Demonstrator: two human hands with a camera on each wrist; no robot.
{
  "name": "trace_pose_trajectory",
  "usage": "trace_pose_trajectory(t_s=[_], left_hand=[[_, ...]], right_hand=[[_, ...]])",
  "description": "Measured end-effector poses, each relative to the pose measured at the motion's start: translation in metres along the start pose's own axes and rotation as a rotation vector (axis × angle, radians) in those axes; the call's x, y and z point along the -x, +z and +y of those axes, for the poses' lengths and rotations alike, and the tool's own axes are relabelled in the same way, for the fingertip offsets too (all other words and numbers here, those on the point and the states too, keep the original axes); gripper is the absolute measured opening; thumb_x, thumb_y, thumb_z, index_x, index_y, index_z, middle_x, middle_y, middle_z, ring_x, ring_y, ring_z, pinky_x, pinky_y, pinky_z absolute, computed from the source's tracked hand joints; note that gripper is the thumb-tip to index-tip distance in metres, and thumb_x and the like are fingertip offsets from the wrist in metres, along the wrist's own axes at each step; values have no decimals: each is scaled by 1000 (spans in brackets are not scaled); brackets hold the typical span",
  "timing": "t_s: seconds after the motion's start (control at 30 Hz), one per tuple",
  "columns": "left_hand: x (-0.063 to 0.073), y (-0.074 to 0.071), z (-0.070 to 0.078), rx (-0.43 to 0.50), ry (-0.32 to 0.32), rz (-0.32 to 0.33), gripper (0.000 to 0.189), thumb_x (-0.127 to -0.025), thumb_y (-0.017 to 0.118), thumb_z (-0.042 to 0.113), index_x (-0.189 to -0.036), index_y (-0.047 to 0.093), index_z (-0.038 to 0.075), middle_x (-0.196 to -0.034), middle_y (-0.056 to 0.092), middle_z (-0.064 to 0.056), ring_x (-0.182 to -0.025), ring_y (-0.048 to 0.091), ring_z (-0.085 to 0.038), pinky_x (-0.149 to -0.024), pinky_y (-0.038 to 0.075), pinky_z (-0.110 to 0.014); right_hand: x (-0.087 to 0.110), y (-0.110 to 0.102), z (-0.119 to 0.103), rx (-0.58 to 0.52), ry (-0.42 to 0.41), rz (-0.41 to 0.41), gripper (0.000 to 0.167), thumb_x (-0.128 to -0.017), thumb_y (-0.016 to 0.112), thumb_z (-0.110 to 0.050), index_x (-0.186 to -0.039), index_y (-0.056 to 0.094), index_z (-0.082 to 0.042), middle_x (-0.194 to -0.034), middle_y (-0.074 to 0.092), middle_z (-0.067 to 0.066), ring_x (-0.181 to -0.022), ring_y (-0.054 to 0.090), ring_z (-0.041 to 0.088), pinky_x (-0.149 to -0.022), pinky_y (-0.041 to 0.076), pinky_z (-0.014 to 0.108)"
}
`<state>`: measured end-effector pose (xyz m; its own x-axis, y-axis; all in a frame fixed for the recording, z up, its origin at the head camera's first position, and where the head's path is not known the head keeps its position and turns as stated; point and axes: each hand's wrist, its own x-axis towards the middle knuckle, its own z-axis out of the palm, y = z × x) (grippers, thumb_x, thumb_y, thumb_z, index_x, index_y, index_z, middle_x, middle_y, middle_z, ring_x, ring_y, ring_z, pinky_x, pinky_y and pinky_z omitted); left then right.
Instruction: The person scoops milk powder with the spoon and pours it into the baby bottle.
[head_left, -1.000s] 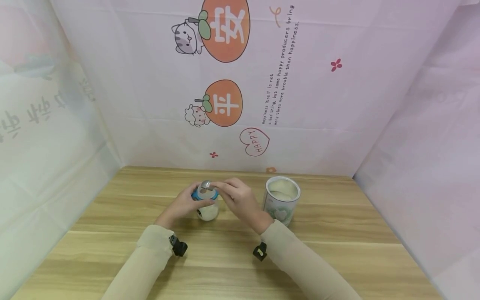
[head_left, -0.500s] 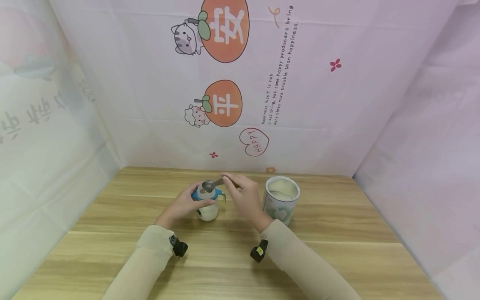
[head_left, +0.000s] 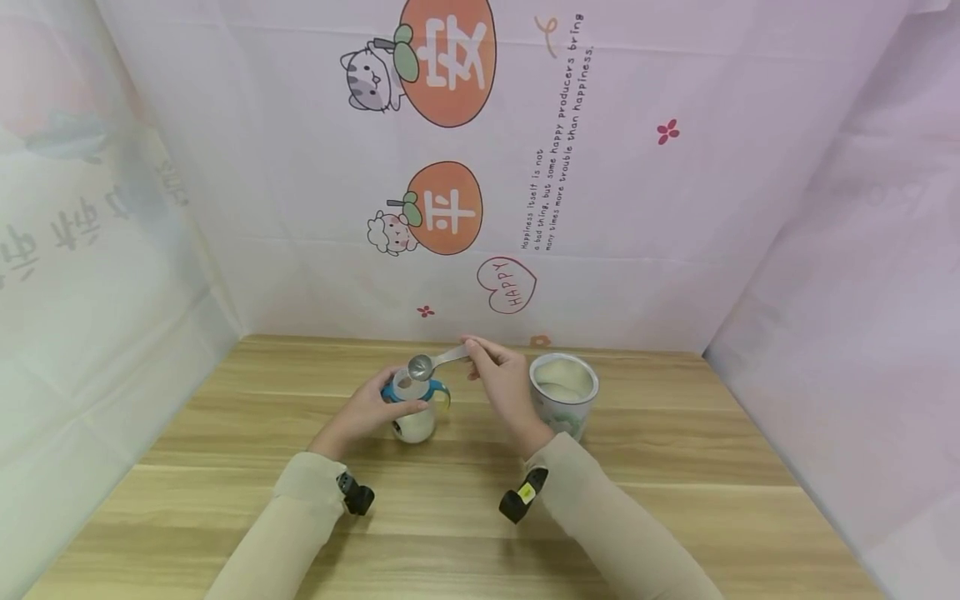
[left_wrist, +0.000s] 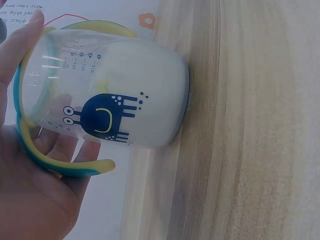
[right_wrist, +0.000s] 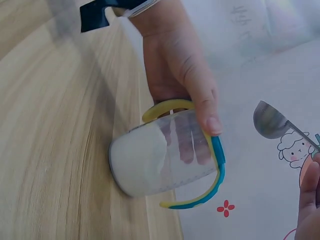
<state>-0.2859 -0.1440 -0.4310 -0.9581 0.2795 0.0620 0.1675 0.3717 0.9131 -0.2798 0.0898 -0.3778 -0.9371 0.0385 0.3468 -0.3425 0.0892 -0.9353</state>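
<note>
A clear baby bottle (head_left: 415,427) with blue and yellow handles stands upright on the wooden table, part filled with whitish powder. My left hand (head_left: 372,403) grips it round the neck, thumb in front, fingers behind. In the left wrist view, the bottle (left_wrist: 145,75) shows a dark blue cartoon creature and measuring marks. My right hand (head_left: 501,382) pinches the handle of a metal measuring spoon (head_left: 421,367). Its round bowl hangs just over the bottle's open mouth. The right wrist view shows the spoon (right_wrist: 270,120) apart from the bottle (right_wrist: 145,160), past its rim.
A white can (head_left: 561,410) with a green print, open and holding pale powder, stands just right of my right hand. Printed cloth (head_left: 600,192) walls in the table (head_left: 450,525) at the back and both sides.
My right hand has moved up and to the right, lifting the spoon's bowl from the bottle's mouth. The spoon has turned over in that hand. My left hand and the bottle stay in place.
</note>
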Motion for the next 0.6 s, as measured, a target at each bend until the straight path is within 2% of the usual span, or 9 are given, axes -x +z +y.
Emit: trace_pose_trajectory(t_s=[0.1, 0.2, 0.33, 0.6], left_hand=[[1, 0, 1, 3, 6, -5, 80, -86, 80, 42, -150, 41, 15, -142, 52, -16, -127, 51, -36, -104, 41, -57], [1, -1, 1, 11, 0, -3, 80, -85, 81, 42, -150, 42, 17, -143, 52, -16, -128, 51, -35, -105, 41, -57], [0, -1, 2, 8, 0, -4, 80, -84, 81, 42, -150, 42, 19, -144, 51, -15, -130, 50, -35, -106, 39, -57], [0, -3, 1, -27, 3, -6, 79, -84, 81, 44, -148, 44, 18, -142, 52, -16, -129, 49, -34, -105, 39, -57]], right_hand=[[-1, 0, -2, -63, 59, -8, 29, -99, 66, -30, -115, 76, -8, -94, 67, 16, -84, 64, 38, -70, 55, 25], [-3, -1, -4, -102, 89, -19, 30, -99, 66, -30, -115, 76, -6, -96, 66, 19, -79, 64, 28, -73, 56, 27], [-5, -6, -9, -119, 71, -29, 31, -99, 66, -28, -115, 75, -3, -95, 66, 18, -72, 62, 14, -73, 56, 28], [-10, -20, -17, -117, 73, -41, 28, -98, 68, -25, -114, 76, -4, -96, 66, 20, -73, 62, 15, -73, 55, 27]])
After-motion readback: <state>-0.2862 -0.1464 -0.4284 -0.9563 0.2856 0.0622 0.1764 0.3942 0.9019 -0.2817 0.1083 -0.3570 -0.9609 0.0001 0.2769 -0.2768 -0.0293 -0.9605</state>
